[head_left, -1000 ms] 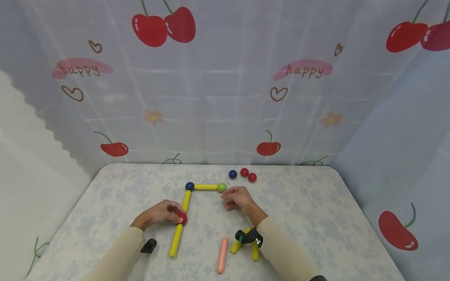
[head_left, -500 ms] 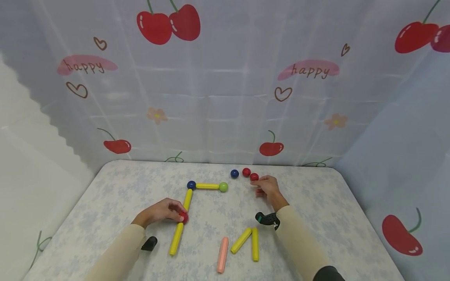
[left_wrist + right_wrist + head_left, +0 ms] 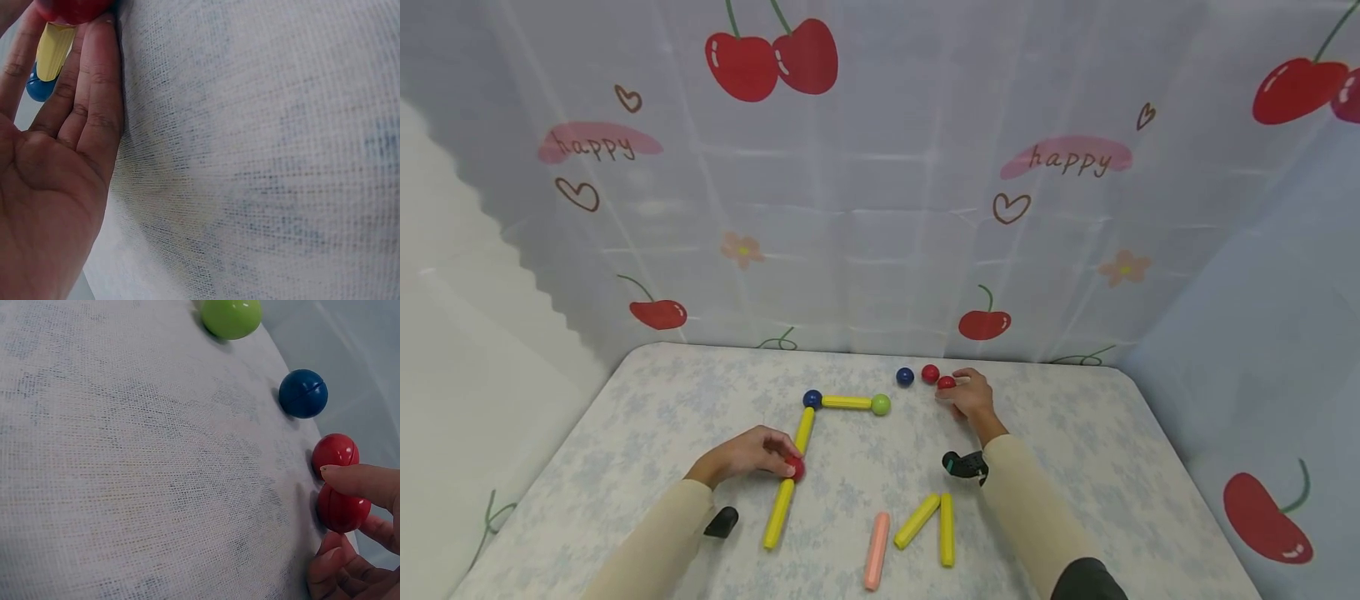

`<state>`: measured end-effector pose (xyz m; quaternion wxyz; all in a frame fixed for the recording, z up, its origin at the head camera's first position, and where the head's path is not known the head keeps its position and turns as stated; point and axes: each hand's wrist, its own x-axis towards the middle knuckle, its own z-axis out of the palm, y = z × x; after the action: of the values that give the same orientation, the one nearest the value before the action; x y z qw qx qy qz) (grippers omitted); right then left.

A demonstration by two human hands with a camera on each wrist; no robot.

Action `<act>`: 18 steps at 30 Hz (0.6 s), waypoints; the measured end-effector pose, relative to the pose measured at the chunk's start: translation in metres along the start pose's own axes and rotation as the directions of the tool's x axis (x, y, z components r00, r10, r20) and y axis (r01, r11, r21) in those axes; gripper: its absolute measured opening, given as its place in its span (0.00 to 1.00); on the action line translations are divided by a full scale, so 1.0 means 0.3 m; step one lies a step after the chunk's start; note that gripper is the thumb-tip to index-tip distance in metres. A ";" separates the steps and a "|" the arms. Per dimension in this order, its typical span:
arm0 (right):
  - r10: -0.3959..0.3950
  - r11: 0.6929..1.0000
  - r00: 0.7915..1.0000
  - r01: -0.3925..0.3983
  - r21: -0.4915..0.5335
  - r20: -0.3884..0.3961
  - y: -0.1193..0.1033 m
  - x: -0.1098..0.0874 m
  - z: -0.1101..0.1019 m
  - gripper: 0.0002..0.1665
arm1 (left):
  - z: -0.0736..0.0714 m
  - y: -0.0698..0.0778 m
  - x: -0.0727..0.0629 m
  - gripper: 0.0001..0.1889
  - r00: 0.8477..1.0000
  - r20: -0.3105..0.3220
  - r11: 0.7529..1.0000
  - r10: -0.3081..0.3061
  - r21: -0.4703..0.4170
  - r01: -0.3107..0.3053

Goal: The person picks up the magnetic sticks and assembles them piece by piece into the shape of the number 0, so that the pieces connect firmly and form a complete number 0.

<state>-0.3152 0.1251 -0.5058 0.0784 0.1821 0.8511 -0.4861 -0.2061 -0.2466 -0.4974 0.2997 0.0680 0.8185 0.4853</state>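
My left hand (image 3: 748,454) holds a red ball (image 3: 795,468) joining two yellow sticks in line; its fingers also touch that ball (image 3: 74,7) in the left wrist view. The upper yellow stick (image 3: 804,429) runs to a blue ball (image 3: 812,400), and the lower yellow stick (image 3: 778,515) points toward the front. From the blue ball another yellow stick (image 3: 847,402) reaches a green ball (image 3: 881,405). At the back, my right hand (image 3: 972,400) has thumb and fingers around a loose red ball (image 3: 344,507), lying against a second red ball (image 3: 335,454).
A loose blue ball (image 3: 905,377) lies left of the red pair near the table's back edge. In front are a pink stick (image 3: 876,552) and two yellow sticks, one slanted (image 3: 917,521), one straight (image 3: 947,531). A printed curtain (image 3: 850,183) hangs behind the table (image 3: 700,383).
My right hand has moved from beside the green ball rightward and back to the loose red ball, and its fingers have come around it. The left hand stays on its red ball.
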 end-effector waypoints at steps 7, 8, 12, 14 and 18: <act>-0.033 0.997 0.999 0.032 -0.073 -0.019 0.007 0.008 0.004 0.28 | 0.002 -0.004 0.010 0.13 1.000 -0.001 1.000 -0.010 0.003 0.010; -0.042 0.996 0.999 0.040 -0.081 -0.020 0.010 0.007 0.003 0.28 | 0.003 -0.006 0.011 0.14 1.000 0.000 1.000 -0.009 0.005 0.009; -0.111 0.990 0.994 0.112 -0.083 0.013 0.020 -0.004 0.002 0.26 | 0.003 -0.011 0.014 0.14 1.000 -0.002 1.000 -0.011 0.005 0.011; -0.159 0.984 0.986 0.163 -0.067 0.056 0.021 -0.019 0.002 0.26 | 0.001 -0.014 0.013 0.14 1.000 -0.001 1.000 -0.009 0.010 0.009; -0.247 0.967 0.954 0.254 -0.022 0.169 0.012 -0.064 0.012 0.24 | -0.005 -0.016 0.012 0.14 1.000 0.004 1.000 0.010 0.008 -0.010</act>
<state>-0.2961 0.1191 -0.5046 0.0903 0.0301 0.8683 -0.4868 -0.2089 -0.2486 -0.5024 0.2989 0.0741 0.8194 0.4835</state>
